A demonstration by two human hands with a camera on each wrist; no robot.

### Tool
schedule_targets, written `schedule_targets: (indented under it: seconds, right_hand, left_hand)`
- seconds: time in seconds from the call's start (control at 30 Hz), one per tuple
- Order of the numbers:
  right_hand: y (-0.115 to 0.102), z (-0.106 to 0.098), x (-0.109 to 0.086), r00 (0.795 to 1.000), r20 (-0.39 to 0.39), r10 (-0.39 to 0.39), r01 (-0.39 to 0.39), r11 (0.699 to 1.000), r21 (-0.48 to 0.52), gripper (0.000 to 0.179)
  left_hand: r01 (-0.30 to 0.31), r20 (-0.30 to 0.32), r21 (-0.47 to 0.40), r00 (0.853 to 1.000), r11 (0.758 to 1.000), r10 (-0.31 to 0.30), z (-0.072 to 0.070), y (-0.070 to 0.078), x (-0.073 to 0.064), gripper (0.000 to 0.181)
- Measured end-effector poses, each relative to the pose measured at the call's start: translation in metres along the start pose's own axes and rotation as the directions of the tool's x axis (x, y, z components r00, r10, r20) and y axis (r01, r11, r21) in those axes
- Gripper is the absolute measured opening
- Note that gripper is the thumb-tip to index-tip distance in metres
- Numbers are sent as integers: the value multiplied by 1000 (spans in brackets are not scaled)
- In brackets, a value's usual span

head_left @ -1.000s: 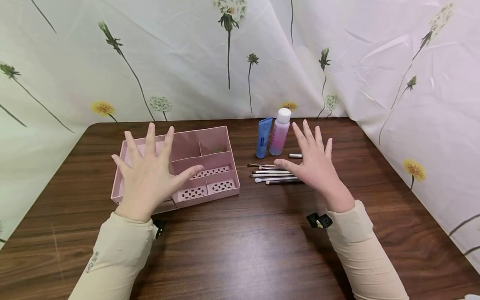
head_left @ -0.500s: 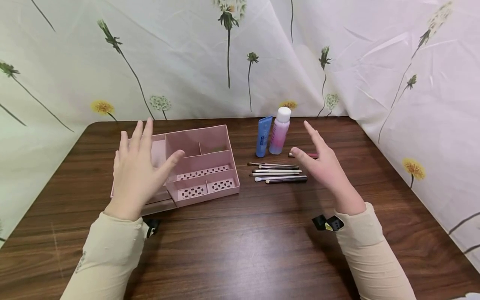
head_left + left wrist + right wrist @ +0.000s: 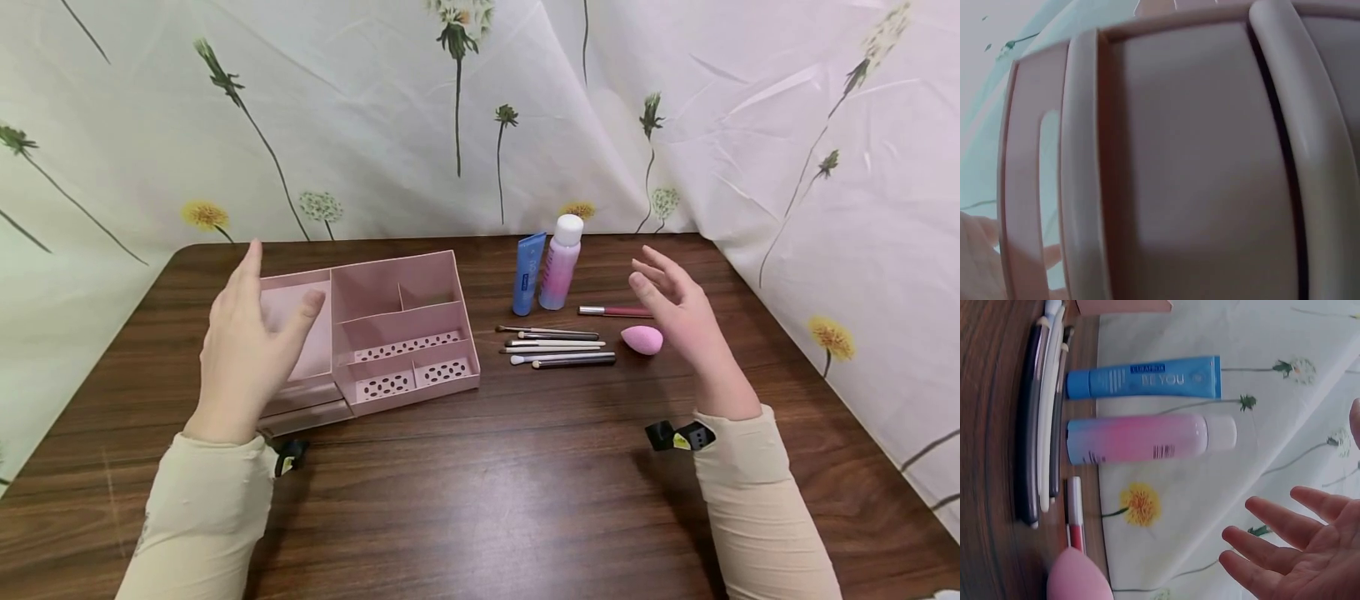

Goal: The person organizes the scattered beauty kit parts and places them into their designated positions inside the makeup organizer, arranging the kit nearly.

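My left hand [image 3: 247, 350] hovers over the left part of a pink desk organizer [image 3: 416, 396], fingers straight and thumb spread, holding nothing. The organizer's drawer fronts [image 3: 1197, 150] fill the left wrist view, with some fingers at its edge. My right hand [image 3: 686, 329] is raised with relaxed fingers, also holding nothing. Nearest it are a pink makeup sponge [image 3: 642, 339] and a slim red tube [image 3: 618, 312] with a silver cap, its right end hidden behind the hand. Several makeup brushes [image 3: 558, 346] lie side by side left of the sponge.
A blue squeeze tube [image 3: 528, 275] stands on its cap beside a pink-and-purple bottle [image 3: 560, 265] with a white cap, behind the brushes. Under everything is a dark wood table [image 3: 480, 492]. A flower-printed cloth [image 3: 390, 108] hangs along the back and right side.
Both hands have moved apart, the left to the left and the right to the right, and have turned palms inward. The sponge and the red tube have come into view.
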State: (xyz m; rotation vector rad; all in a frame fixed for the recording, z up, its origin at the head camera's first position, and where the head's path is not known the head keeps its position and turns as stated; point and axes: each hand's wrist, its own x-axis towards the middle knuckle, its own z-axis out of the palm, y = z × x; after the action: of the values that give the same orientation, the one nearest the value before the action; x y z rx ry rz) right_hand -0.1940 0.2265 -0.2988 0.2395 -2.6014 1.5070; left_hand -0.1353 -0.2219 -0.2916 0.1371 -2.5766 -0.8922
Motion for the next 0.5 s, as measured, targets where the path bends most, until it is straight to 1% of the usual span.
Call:
schedule_targets:
  seconds: [0.13, 0.23, 0.37, 0.43, 0.5]
  right_hand:
    - [6, -7, 1, 1000, -1, 24, -24, 1000, 1, 59]
    - [11, -10, 4, 998, -10, 56, -56, 998, -13, 59]
    - [19, -13, 6, 994, -22, 105, -105, 994, -17, 61]
    - [22, -14, 6, 994, -33, 106, -106, 994, 5, 61]
    - [26, -15, 7, 995, -44, 91, -89, 995, 41, 57]
  left_hand:
    - [46, 8, -29, 999, 999, -46, -5, -4, 1, 81]
    - [75, 11, -64, 997, 995, -74, -7, -9, 3, 78]
    - [97, -13, -96, 995, 991, -99, -10, -16, 6, 76]
    - [109, -29, -101, 993, 989, -112, -12, -20, 7, 75]
    - [127, -33, -101, 991, 987, -131, -13, -25, 8, 74]
